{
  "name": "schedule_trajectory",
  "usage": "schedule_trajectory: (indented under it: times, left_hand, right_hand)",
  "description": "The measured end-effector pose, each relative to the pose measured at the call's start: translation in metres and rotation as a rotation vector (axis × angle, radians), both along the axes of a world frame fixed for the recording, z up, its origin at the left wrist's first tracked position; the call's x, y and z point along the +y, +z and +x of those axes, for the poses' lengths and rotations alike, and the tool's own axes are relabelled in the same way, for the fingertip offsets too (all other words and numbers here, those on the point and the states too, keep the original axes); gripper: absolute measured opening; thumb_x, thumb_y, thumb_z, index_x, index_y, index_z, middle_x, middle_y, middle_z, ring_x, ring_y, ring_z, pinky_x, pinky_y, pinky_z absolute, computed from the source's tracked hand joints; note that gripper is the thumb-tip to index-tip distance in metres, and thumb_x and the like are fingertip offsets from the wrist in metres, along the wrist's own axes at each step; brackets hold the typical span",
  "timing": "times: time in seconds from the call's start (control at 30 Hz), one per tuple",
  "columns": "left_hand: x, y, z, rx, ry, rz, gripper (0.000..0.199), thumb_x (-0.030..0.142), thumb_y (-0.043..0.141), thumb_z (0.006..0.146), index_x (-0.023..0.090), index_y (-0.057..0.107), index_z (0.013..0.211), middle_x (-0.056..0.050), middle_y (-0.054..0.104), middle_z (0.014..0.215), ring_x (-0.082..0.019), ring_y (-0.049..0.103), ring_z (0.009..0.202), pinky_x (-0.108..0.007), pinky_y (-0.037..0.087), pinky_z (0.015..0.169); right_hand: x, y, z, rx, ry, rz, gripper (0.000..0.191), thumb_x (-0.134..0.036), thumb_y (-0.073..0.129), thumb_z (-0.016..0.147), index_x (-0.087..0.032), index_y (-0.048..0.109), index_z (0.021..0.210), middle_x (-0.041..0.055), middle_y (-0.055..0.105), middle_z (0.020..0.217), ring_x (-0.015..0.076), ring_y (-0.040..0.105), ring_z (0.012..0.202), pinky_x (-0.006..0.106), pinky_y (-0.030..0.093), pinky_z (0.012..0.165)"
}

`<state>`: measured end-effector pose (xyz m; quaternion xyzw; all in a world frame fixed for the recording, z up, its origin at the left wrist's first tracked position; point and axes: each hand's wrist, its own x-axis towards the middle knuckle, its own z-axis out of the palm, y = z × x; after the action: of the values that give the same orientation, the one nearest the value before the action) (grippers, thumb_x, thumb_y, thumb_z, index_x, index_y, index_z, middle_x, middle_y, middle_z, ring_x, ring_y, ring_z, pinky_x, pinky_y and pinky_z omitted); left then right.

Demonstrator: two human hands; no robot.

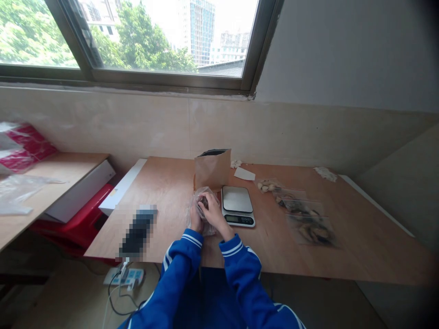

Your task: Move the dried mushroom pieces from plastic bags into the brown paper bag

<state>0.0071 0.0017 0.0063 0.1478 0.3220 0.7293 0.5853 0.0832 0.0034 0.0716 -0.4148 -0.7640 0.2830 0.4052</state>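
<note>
Two bare hands, left hand (pixel 195 220) and right hand (pixel 211 214), fingers (pixel 206 204) curled closed around a clear plastic bag (pixel 203 225) of dark contents, at the desk (pixel 164 192), just left of a scale (pixel 237 206), before a paper bag (pixel 212 169).

The jacket sleeves (pixel 178 274) are royal blue, with white double stripes near the cuffs. The kraft paper bag (pixel 211 171) is tan with a black lining. The clear plastic bag (pixel 206 191) shows something dark inside. The kitchen scale (pixel 238 205) has a silver platform and a black display panel. The plywood table (pixel 164 187) is pale orange-brown, and the stool (pixel 77 224) beside it is red.
</note>
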Motion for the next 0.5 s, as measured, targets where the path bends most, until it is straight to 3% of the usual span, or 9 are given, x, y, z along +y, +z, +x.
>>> schedule_trajectory:
  times: [0.1, 0.17, 0.3, 0.4, 0.5]
  left_hand:
    - [0.001, -0.001, -0.005, -0.077, -0.027, -0.013, 0.033, 0.033, 0.055, 0.088, 0.011, 0.066, 0.109, -0.012, 0.069, 0.104, -0.023, 0.064, 0.102, -0.031, 0.050, 0.087]
    - [0.003, -0.003, -0.007, -0.057, -0.031, -0.048, 0.037, 0.038, 0.059, 0.086, 0.013, 0.066, 0.111, -0.009, 0.071, 0.092, -0.019, 0.067, 0.085, -0.028, 0.052, 0.076]
    - [0.004, -0.008, -0.010, 0.036, -0.043, -0.078, 0.046, 0.047, 0.059, 0.084, 0.016, 0.064, 0.118, -0.002, 0.066, 0.067, -0.010, 0.054, 0.048, -0.022, 0.044, 0.049]
    - [0.002, -0.008, -0.011, 0.106, -0.034, -0.047, 0.053, 0.052, 0.059, 0.083, 0.015, 0.061, 0.122, -0.003, 0.067, 0.070, -0.007, 0.046, 0.042, -0.020, 0.038, 0.043]
    - [-0.001, -0.004, -0.011, 0.132, -0.017, -0.035, 0.054, 0.053, 0.058, 0.084, 0.014, 0.061, 0.120, -0.005, 0.067, 0.073, -0.005, 0.044, 0.042, -0.018, 0.035, 0.041]
  right_hand:
    - [0.005, 0.008, 0.004, 0.220, -0.023, -0.030, 0.014, -0.027, 0.052, 0.089, -0.023, 0.055, 0.102, 0.0060, 0.060, 0.105, 0.0211, 0.056, 0.103, 0.038, 0.044, 0.095]
    - [0.006, 0.014, 0.005, 0.336, -0.037, -0.075, 0.017, -0.033, 0.053, 0.089, -0.023, 0.055, 0.102, 0.0052, 0.061, 0.104, 0.0200, 0.057, 0.101, 0.036, 0.044, 0.094]
    - [0.014, 0.029, 0.008, 0.544, -0.102, -0.132, 0.025, -0.041, 0.056, 0.088, -0.022, 0.053, 0.104, 0.0053, 0.060, 0.104, 0.0186, 0.059, 0.096, 0.033, 0.047, 0.090]
    - [0.037, 0.055, 0.013, 0.609, -0.184, -0.076, 0.030, -0.045, 0.053, 0.088, -0.022, 0.050, 0.106, 0.0068, 0.059, 0.106, 0.0190, 0.059, 0.096, 0.033, 0.049, 0.086]
    - [0.073, 0.093, 0.015, 0.543, -0.258, 0.120, 0.029, -0.045, 0.049, 0.091, -0.021, 0.048, 0.107, 0.0085, 0.058, 0.108, 0.0193, 0.058, 0.098, 0.034, 0.048, 0.090]
